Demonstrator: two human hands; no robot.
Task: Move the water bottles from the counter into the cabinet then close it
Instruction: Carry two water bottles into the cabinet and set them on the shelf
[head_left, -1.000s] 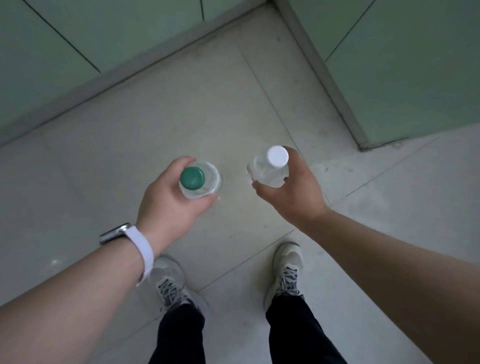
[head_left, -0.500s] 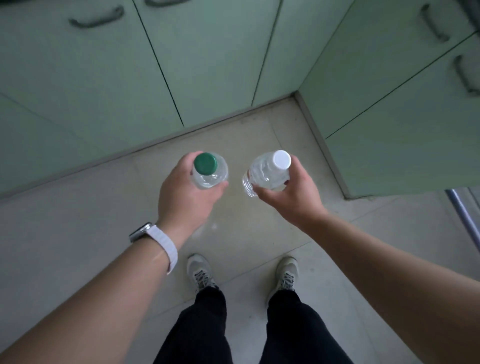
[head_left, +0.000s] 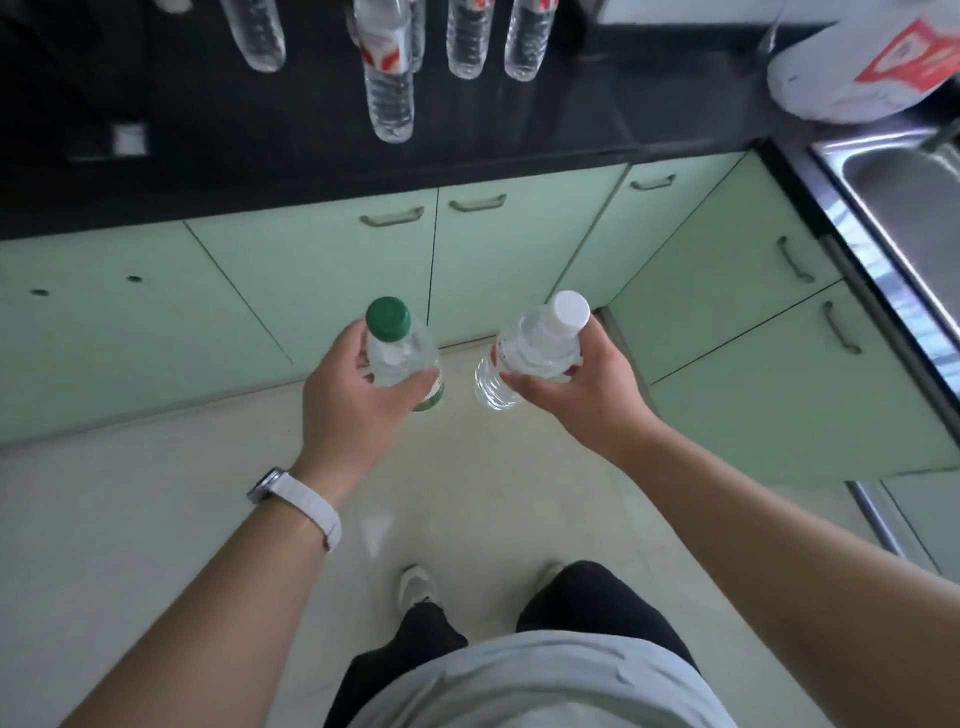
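- Fingers (head_left: 355, 344) of the left hand (head_left: 348, 400) curl round the green-capped bottle (head_left: 402, 356), out in front of the counter (head_left: 260, 130).
- The right hand (head_left: 589, 397) grips the white-capped bottle (head_left: 530, 351) likewise.
- Cabinet doors (head_left: 332, 270) under the counter are shut.
- More bottles (head_left: 389, 88) stand on the counter.

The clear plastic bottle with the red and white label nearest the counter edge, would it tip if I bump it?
Probably, yes: the clear plastic red-and-white-labelled bottle stands tall and narrow on the glossy black counter. Once down, its round body would likely roll. Its thin ribbed walls may flex slightly under a squeeze.
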